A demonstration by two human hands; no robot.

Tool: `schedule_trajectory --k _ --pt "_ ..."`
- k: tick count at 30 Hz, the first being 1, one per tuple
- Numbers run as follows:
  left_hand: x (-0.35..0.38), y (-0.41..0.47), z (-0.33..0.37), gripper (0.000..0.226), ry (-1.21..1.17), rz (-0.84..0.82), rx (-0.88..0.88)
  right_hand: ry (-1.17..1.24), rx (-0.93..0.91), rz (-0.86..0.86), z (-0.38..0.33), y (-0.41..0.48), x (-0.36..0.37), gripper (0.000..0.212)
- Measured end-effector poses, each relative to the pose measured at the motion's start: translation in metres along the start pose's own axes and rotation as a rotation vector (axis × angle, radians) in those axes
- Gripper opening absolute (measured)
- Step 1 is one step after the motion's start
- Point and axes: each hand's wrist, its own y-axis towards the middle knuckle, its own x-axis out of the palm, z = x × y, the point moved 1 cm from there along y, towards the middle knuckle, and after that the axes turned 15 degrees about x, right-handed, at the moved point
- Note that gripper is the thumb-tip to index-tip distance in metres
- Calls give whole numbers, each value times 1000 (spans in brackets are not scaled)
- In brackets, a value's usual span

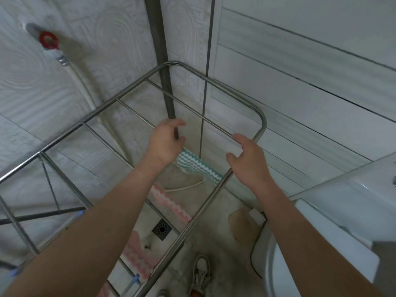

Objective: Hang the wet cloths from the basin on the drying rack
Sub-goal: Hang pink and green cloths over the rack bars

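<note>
A steel drying rack [260,116] stands in a tiled corner below me. A green-and-white zigzag cloth [192,163] hangs over one of its far rails. My left hand [166,142] hovers over the cloth's left end and hides it; the fingers are curled in a loose C with a gap between thumb and fingers. My right hand [244,159] is above the rack's right side rail, fingers spread and holding nothing. Two pink-and-white zigzag cloths [169,202] [137,254] hang on nearer rails, partly behind my left forearm.
A grey pipe [162,61] runs down the corner, and a red valve [48,40] with a white hose [85,86] is on the left wall. A white fixture [342,200] fills the lower right. On the floor are a drain [161,229] and my shoe [201,273].
</note>
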Motion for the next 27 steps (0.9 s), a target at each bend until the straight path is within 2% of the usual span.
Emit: schedule_trajectory --k 2,4,6,8,11,14,19,24,27 --pt "-4 -13 -7 25 66 -11 -5 -123 -61 -121 2 -7 3 37" --pt "-3 -23 -12 23 79 -43 -43 -274 -59 -200 7 -12 12 26" --pt "1 -27 -16 27 40 -21 -112 -421 -92 -91 8 -16 20 21" --pt "4 -27 -17 26 -21 24 -173 -445 -99 14 5 -20 23 18" --pt "9 -23 -17 17 -66 77 -214 -455 -121 82 2 -25 26 13" --pt "9 -22 -14 9 -113 135 -240 -450 -151 107 1 -29 30 14" --pt "8 -25 -12 7 -122 144 -230 -425 -152 84 4 -29 32 31" --pt "5 -29 -12 24 57 95 -73 -500 -208 147 5 -35 32 26" --pt "10 -31 1 30 102 -33 87 -503 -203 171 3 -33 33 22"
